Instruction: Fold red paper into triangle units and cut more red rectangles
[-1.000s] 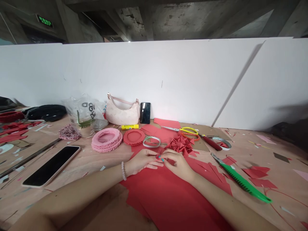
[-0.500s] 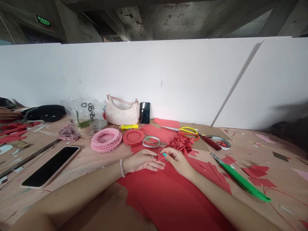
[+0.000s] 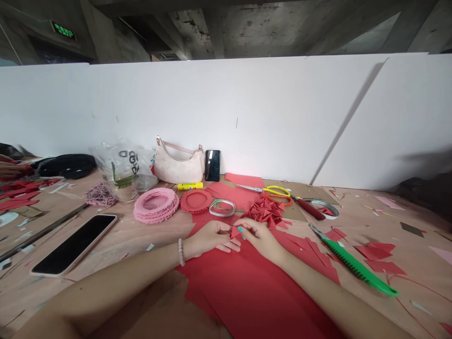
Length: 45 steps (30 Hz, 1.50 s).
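Note:
Between my two hands is a small folded piece of red paper [image 3: 235, 232], roughly triangular. My left hand [image 3: 211, 238], with a beaded bracelet at the wrist, grips its left side between thumb and fingers. From the right, the thumb and fingertips of my right hand [image 3: 259, 237] pinch its upper edge. Large sheets of red paper [image 3: 254, 292] lie beneath both hands. Just beyond them is a heap of pointed folded red paper pieces [image 3: 266, 212], and a roll of tape [image 3: 222, 208] rests to its left.
Scissors with yellow handles [image 3: 277, 191] lie behind the heap. A green utility knife [image 3: 356, 263] is at the right, a phone [image 3: 76, 245] at the left. Pink scalloped paper rings [image 3: 156, 215], a glue stick [image 3: 190, 186] and a handbag [image 3: 179, 165] stand further back. Another person's hand [image 3: 12, 167] shows far left.
The small red piece has turned slightly and shows a clearer triangle. My left hand and forearm have shifted a little; both hands still hold the paper.

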### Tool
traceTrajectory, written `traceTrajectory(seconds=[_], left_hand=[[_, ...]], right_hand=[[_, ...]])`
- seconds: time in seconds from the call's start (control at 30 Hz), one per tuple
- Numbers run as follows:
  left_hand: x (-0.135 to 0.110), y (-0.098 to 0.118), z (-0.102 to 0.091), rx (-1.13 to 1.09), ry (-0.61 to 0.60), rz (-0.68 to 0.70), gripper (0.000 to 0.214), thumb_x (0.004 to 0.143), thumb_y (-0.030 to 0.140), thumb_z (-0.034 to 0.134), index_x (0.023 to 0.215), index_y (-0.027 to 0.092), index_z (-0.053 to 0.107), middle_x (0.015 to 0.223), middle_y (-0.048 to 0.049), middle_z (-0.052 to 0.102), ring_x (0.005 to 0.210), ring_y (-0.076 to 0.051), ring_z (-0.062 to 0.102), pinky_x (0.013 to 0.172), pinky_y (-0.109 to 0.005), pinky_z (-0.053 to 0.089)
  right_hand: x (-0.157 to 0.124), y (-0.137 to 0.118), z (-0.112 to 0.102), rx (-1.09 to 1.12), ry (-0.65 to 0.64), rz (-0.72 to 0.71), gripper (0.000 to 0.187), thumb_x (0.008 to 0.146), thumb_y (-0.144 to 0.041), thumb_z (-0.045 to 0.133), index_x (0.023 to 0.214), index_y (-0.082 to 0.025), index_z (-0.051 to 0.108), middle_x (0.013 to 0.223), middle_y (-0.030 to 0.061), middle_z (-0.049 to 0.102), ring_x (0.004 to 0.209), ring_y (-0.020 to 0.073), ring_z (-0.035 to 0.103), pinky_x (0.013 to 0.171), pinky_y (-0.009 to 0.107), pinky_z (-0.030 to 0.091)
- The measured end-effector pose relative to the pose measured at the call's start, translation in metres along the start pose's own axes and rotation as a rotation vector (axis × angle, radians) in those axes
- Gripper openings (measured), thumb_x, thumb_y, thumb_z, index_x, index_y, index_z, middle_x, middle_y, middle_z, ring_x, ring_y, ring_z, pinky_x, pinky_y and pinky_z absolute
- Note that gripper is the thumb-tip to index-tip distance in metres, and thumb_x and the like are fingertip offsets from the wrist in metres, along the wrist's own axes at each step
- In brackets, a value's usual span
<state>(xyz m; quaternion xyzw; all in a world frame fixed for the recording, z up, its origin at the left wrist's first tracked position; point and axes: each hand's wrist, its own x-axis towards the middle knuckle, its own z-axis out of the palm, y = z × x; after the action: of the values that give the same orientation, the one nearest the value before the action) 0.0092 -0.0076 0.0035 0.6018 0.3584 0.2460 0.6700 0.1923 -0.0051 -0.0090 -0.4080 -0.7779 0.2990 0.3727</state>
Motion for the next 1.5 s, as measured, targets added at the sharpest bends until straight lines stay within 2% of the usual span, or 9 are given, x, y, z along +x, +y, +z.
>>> traceTrajectory(seconds=[0.1, 0.27, 0.5, 0.73, 0.97, 1.13, 1.23, 1.37, 1.5], left_hand=[[0.0, 0.0, 0.001, 0.019, 0.01, 0.001, 0.023, 0.079, 0.029, 0.051, 0.091, 0.013, 0.061, 0.094, -0.0114, 0.065, 0.088, -0.021, 0.064, 0.078, -0.032, 0.048], [-0.002, 0.001, 0.002, 0.065, 0.008, -0.002, 0.026, 0.079, 0.033, 0.051, 0.091, 0.013, 0.062, 0.096, -0.0116, 0.065, 0.089, -0.021, 0.064, 0.078, -0.031, 0.048], [-0.002, 0.0, 0.001, 0.081, -0.024, 0.007, 0.03, 0.078, 0.037, 0.053, 0.093, 0.013, 0.063, 0.099, -0.0137, 0.065, 0.089, -0.023, 0.064, 0.078, -0.033, 0.048], [-0.002, -0.001, 0.003, 0.093, -0.029, 0.013, 0.034, 0.079, 0.041, 0.051, 0.092, 0.011, 0.062, 0.095, -0.0156, 0.066, 0.084, -0.023, 0.065, 0.073, -0.032, 0.049], [-0.004, 0.001, 0.006, 0.14, 0.005, -0.007, 0.031, 0.077, 0.039, 0.052, 0.083, 0.011, 0.062, 0.09, -0.014, 0.067, 0.076, -0.02, 0.066, 0.065, -0.027, 0.048], [-0.004, 0.003, 0.007, 0.097, 0.031, 0.011, 0.031, 0.075, 0.04, 0.053, 0.079, 0.011, 0.062, 0.081, -0.0121, 0.068, 0.068, -0.017, 0.065, 0.055, -0.021, 0.043], [-0.004, 0.002, 0.006, 0.071, 0.076, 0.045, 0.032, 0.075, 0.04, 0.052, 0.083, 0.011, 0.061, 0.077, -0.0101, 0.067, 0.058, -0.013, 0.062, 0.047, -0.018, 0.037], [-0.002, 0.001, 0.005, -0.002, 0.18, 0.108, 0.026, 0.077, 0.035, 0.049, 0.08, 0.012, 0.06, 0.062, -0.0029, 0.061, 0.043, -0.006, 0.048, 0.041, -0.017, 0.027], [-0.002, 0.0, 0.003, 0.127, 0.284, 0.232, 0.023, 0.079, 0.031, 0.044, 0.079, 0.013, 0.06, 0.065, -0.0026, 0.061, 0.051, -0.01, 0.052, 0.048, -0.021, 0.036]], right_hand=[[-0.001, 0.001, 0.001, -0.018, 0.01, -0.016, 0.02, 0.083, -0.023, 0.041, 0.09, -0.02, 0.059, 0.066, 0.0001, 0.055, 0.058, 0.0141, 0.05, 0.054, 0.025, 0.041], [0.0, -0.002, -0.001, 0.006, -0.04, -0.043, 0.019, 0.084, -0.021, 0.04, 0.086, -0.02, 0.059, 0.081, 0.002, 0.06, 0.073, 0.015, 0.055, 0.068, 0.026, 0.044], [0.001, -0.001, 0.0, 0.012, -0.061, -0.019, 0.014, 0.081, -0.021, 0.045, 0.073, -0.019, 0.055, 0.066, -0.0012, 0.054, 0.061, 0.0126, 0.049, 0.056, 0.023, 0.038], [-0.001, -0.005, 0.003, 0.038, -0.061, -0.012, 0.012, 0.08, -0.016, 0.043, 0.071, -0.019, 0.05, 0.067, -0.0017, 0.051, 0.063, 0.012, 0.048, 0.057, 0.023, 0.038], [-0.003, -0.011, 0.005, 0.038, -0.08, -0.006, 0.016, 0.083, -0.017, 0.039, 0.069, -0.019, 0.046, 0.064, -0.003, 0.045, 0.058, 0.0106, 0.043, 0.053, 0.021, 0.036], [-0.002, -0.013, 0.005, 0.004, -0.065, -0.022, 0.017, 0.085, -0.024, 0.04, 0.071, -0.019, 0.049, 0.063, -0.0026, 0.049, 0.057, 0.0108, 0.046, 0.053, 0.021, 0.039], [0.004, -0.007, -0.006, -0.062, 0.018, 0.0, 0.02, 0.084, -0.031, 0.042, 0.074, -0.019, 0.055, 0.064, -0.0009, 0.055, 0.057, 0.0123, 0.05, 0.053, 0.022, 0.041], [0.015, 0.012, -0.036, -0.225, 0.304, 0.086, 0.029, 0.087, -0.031, 0.033, 0.094, -0.017, 0.057, 0.084, 0.0069, 0.06, 0.077, 0.0199, 0.055, 0.067, 0.031, 0.043], [0.02, 0.027, -0.06, -0.404, 0.438, 0.106, 0.041, 0.083, -0.026, 0.037, 0.123, -0.018, 0.044, 0.104, 0.012, 0.054, 0.098, 0.0282, 0.049, 0.081, 0.044, 0.039]])
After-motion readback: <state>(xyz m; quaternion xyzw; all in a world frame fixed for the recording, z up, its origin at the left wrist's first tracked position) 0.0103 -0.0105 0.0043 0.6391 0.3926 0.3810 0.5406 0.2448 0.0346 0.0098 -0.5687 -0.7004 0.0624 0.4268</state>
